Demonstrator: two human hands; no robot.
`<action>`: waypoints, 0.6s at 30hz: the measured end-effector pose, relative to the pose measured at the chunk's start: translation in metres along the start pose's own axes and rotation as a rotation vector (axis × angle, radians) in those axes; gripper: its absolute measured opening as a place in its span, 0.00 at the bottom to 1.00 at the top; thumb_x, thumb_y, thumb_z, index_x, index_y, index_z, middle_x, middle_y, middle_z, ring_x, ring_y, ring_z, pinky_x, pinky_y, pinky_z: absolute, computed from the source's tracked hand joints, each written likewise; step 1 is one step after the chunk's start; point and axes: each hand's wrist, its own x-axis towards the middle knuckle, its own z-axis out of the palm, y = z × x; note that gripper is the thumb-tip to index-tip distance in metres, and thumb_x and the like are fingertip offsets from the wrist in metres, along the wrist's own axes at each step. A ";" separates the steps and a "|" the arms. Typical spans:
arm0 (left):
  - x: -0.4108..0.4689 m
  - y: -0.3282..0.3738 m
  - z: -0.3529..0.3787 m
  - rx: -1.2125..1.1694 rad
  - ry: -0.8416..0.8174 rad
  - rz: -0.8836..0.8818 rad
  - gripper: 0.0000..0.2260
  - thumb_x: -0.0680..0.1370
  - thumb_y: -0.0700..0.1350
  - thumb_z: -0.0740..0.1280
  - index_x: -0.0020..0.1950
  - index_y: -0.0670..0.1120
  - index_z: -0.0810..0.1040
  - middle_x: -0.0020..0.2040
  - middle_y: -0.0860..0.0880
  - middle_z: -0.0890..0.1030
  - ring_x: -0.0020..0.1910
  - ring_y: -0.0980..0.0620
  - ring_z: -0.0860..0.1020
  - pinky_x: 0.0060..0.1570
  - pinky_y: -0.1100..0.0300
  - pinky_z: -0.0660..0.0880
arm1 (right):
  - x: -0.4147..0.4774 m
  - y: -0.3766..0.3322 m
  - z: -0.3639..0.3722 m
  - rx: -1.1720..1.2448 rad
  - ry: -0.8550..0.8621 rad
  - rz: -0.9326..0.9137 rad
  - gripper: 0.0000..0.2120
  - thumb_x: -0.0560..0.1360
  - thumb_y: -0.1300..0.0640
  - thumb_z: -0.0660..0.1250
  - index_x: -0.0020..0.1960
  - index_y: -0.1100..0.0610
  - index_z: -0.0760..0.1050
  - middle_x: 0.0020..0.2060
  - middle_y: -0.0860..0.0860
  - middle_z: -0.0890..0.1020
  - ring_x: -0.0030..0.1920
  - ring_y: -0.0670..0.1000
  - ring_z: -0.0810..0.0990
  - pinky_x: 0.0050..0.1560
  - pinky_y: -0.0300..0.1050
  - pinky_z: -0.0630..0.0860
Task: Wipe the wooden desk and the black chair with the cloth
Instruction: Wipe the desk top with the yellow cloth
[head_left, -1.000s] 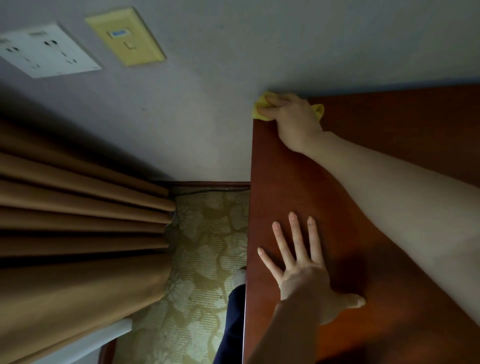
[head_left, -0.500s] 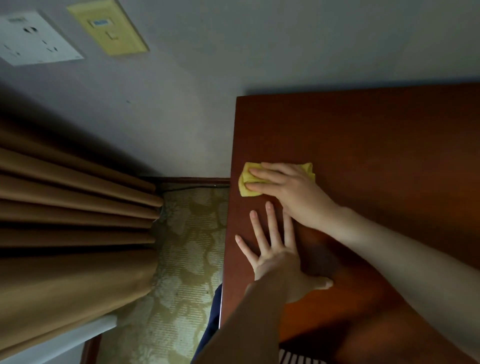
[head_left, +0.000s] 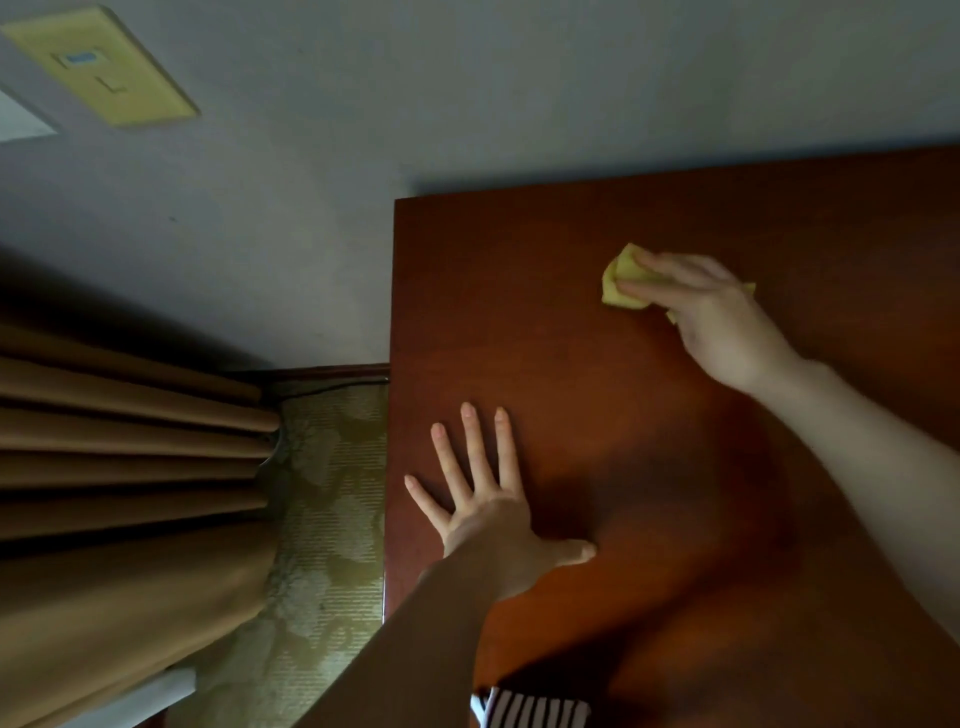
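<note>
Yellow cloth (head_left: 621, 283) pressed onto the tabletop (head_left: 597, 374), toward its far side and well in from its left edge. Mostly hidden under the right grip (head_left: 717, 317), with fingers curled over it; only a crumpled end and a small corner exposed. Motion-blurred, folds unreadable. Left grip (head_left: 488, 514) flat on the tabletop near its left edge, fingers straight and spread, holding nothing. Right forearm cut off by the frame. Beyond the tabletop's left edge: patterned carpet (head_left: 332, 493), brown curtain (head_left: 130, 467). Above its far edge: yellow wall plate (head_left: 98, 67), markings illegible. At its near edge: striped fabric (head_left: 530, 709), mostly cropped.
</note>
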 end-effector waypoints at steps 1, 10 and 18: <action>0.000 0.000 0.000 0.000 -0.002 0.002 0.66 0.55 0.77 0.67 0.61 0.56 0.13 0.61 0.52 0.12 0.56 0.46 0.12 0.49 0.37 0.19 | 0.008 0.009 -0.003 -0.011 0.026 0.031 0.27 0.71 0.79 0.59 0.66 0.60 0.74 0.69 0.58 0.70 0.66 0.65 0.69 0.68 0.57 0.65; 0.000 0.000 -0.003 0.012 -0.028 -0.005 0.66 0.55 0.77 0.66 0.61 0.55 0.13 0.60 0.51 0.12 0.56 0.46 0.12 0.49 0.37 0.19 | 0.055 0.045 -0.008 -0.062 0.226 0.392 0.28 0.71 0.75 0.56 0.68 0.59 0.71 0.71 0.59 0.67 0.68 0.62 0.65 0.70 0.50 0.61; -0.001 0.002 -0.007 0.011 -0.055 -0.028 0.66 0.55 0.77 0.67 0.59 0.55 0.13 0.59 0.52 0.11 0.54 0.47 0.11 0.52 0.36 0.22 | -0.009 -0.009 0.013 -0.080 0.260 0.339 0.27 0.72 0.73 0.58 0.66 0.54 0.74 0.68 0.56 0.72 0.66 0.61 0.69 0.63 0.54 0.67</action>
